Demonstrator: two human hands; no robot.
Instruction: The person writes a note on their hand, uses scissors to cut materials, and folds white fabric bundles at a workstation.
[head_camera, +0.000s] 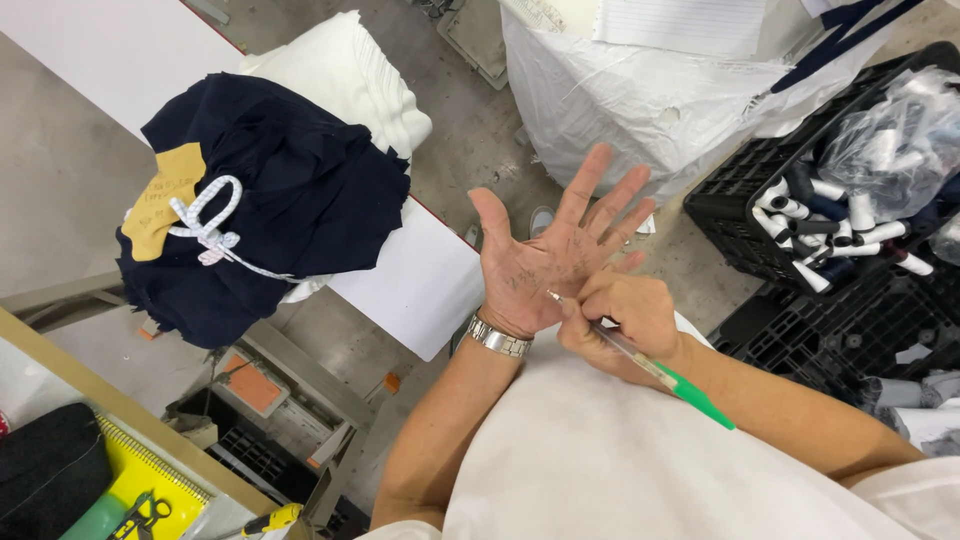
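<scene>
Left hand spread flat, palm up, holding nothing, already bearing several ink marks; right hand grips the clear green-capped ballpoint pen, tip on the palm, writing apparently unfinished

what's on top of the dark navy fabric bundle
On the navy fabric bundle lie a tan paper tag with handwriting and a white patterned cord tied around it. A white folded stack shows behind; whatever is beneath the bundle is covered.
</scene>
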